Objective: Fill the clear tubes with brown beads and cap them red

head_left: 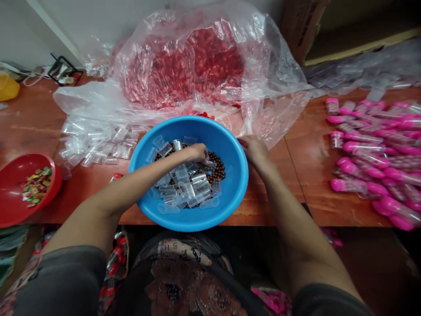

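A blue basin (233,199) holds brown beads (217,169) and several clear plastic tubes (180,173) lying over them. My left hand (198,153) reaches into it, fingers closed on a clear tube (209,166) just above the beads. At the basin's right rim is my right hand (255,150), its fingers bent against the edge; the fingertips are partly hidden.
Behind the basin lies a large clear bag (276,87) of red pieces (184,66). Loose clear tubes (95,142) and a red bowl (11,184) of wrapped sweets (37,186) are left. Pink-capped filled tubes (371,149) pile up right, near a cardboard box (301,30).
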{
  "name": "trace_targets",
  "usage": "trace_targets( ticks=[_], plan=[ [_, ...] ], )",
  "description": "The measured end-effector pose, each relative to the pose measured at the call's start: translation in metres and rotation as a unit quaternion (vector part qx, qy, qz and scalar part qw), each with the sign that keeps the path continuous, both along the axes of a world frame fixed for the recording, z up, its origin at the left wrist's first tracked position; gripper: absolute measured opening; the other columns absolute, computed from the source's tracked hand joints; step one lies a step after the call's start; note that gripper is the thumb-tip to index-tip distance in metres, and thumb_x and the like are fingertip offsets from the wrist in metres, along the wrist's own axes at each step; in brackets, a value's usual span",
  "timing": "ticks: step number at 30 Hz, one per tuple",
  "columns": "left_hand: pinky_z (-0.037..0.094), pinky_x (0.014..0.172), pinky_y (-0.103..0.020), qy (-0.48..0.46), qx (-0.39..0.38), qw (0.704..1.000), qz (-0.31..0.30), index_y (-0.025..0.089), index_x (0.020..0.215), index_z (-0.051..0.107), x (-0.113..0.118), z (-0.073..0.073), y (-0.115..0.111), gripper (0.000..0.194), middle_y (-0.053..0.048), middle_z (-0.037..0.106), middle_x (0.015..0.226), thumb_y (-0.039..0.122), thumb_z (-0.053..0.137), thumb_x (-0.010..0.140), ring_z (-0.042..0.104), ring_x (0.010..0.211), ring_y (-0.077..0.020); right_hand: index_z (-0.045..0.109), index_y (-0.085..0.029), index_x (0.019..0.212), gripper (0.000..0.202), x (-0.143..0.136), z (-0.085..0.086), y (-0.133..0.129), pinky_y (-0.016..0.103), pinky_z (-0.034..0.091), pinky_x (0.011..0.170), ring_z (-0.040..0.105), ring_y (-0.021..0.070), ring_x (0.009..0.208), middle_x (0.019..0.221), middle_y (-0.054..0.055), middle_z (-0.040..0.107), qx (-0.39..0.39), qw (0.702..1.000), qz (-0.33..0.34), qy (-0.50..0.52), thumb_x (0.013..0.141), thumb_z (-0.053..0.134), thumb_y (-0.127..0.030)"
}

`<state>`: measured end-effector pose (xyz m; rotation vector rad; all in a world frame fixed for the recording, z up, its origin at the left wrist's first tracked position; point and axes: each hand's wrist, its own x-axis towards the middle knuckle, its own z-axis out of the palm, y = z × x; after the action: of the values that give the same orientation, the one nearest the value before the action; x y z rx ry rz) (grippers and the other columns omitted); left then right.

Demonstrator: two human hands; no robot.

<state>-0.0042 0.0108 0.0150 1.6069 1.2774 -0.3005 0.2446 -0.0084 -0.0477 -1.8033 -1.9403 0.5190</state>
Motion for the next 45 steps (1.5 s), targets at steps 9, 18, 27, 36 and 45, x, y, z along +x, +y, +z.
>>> trace_targets(
  ticks=[9, 18, 27, 36, 45],
  plan=[
    [0.056, 0.069, -0.031, -0.148, -0.099, 0.982, 0.060, 0.014, 0.072, 0.070, 0.004, -0.017, -0.009, 0.011, -0.001, 0.067, 0.064, 0.009, 0.078, 0.066, 0.063, 0.058, -0.0122, 0.076, -0.024, 0.103, 0.031, -0.001, 0.001, -0.011, 0.038, 0.049, 0.088, 0.064, 0.0262, 0.095, 0.100, 0.008, 0.074, -0.009, 0.999, 0.000, 0.047, 0.080, 0.057, -0.033],
    [0.057, 0.078, -0.035, -0.282, -0.184, 0.930, 0.149, 0.012, 0.077, 0.066, -0.013, -0.008, -0.012, 0.020, 0.000, 0.065, 0.068, 0.005, 0.079, 0.064, 0.066, 0.067, -0.0121, 0.078, -0.020, 0.089, 0.024, -0.008, 0.001, -0.006, 0.039, 0.051, 0.084, 0.068, 0.0266, 0.087, 0.091, 0.006, 0.077, -0.013, 0.991, -0.030, 0.126, 0.072, 0.062, -0.027],
    [0.057, 0.080, -0.032, -0.369, -0.184, 0.892, 0.186, 0.015, 0.105, 0.073, -0.048, 0.034, -0.040, 0.034, -0.005, 0.073, 0.093, 0.007, 0.077, 0.072, 0.069, 0.077, -0.0126, 0.071, -0.018, 0.107, 0.039, -0.023, 0.020, -0.027, 0.036, 0.054, 0.083, 0.069, 0.0192, 0.088, 0.101, 0.008, 0.075, 0.117, 0.922, -0.171, 0.327, 0.079, 0.064, -0.044],
    [0.057, 0.087, -0.033, -0.407, -0.144, 0.860, 0.272, 0.013, 0.097, 0.073, -0.070, 0.065, -0.090, 0.021, -0.009, 0.071, 0.107, 0.008, 0.074, 0.077, 0.068, 0.083, -0.0114, 0.062, -0.027, 0.114, 0.038, -0.049, 0.081, -0.074, 0.023, 0.050, 0.053, 0.065, 0.0122, 0.071, 0.096, 0.002, 0.069, 0.185, 0.827, -0.222, 0.482, 0.082, 0.066, -0.046],
    [0.057, 0.080, -0.028, -0.395, -0.112, 0.859, 0.305, 0.012, 0.101, 0.073, -0.081, 0.062, -0.114, 0.023, -0.007, 0.072, 0.099, 0.012, 0.074, 0.077, 0.067, 0.077, -0.0105, 0.068, -0.028, 0.099, 0.025, -0.095, 0.087, -0.103, 0.033, 0.060, 0.079, 0.073, 0.0168, 0.088, 0.097, 0.000, 0.073, 0.011, 0.801, -0.099, 0.591, 0.076, 0.076, -0.035]
  ],
)
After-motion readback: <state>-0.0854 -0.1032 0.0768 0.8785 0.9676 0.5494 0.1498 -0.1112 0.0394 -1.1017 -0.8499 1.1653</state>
